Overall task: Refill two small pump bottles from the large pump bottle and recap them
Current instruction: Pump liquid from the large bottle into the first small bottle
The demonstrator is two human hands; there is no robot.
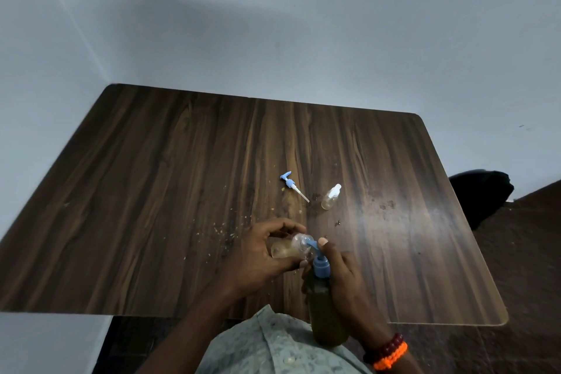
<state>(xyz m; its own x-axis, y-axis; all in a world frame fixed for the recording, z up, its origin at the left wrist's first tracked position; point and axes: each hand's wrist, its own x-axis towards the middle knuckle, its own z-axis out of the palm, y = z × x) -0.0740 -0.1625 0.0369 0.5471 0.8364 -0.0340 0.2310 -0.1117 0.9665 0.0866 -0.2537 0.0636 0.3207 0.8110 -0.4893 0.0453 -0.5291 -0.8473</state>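
1. Toward the left of the action, your left hand (pixel 261 252) wraps around an uncapped small bottle (pixel 290 247), holding it tilted on its side above the table (pixel 151 191), its open mouth facing right.
2. At the centre, the blue nozzle of the large pump bottle (pixel 324 310) points into that mouth. The small bottle shows only a shallow amber layer, so judge this as the filling step for the first bottle, still early.
3. Farther back on the table, the removed pump cap (pixel 292 185) lies flat. Just to its right, well clear of your hands, the second small bottle (pixel 331 197) stands with a white top on.
4. On the right, your right hand (pixel 346 279) grips the large bottle's body, with the thumb on the pump head.
5. Next move: press the pump in steady strokes, keeping nozzle and mouth aligned. Spots already mark the table, so misalignment probably means a spill.
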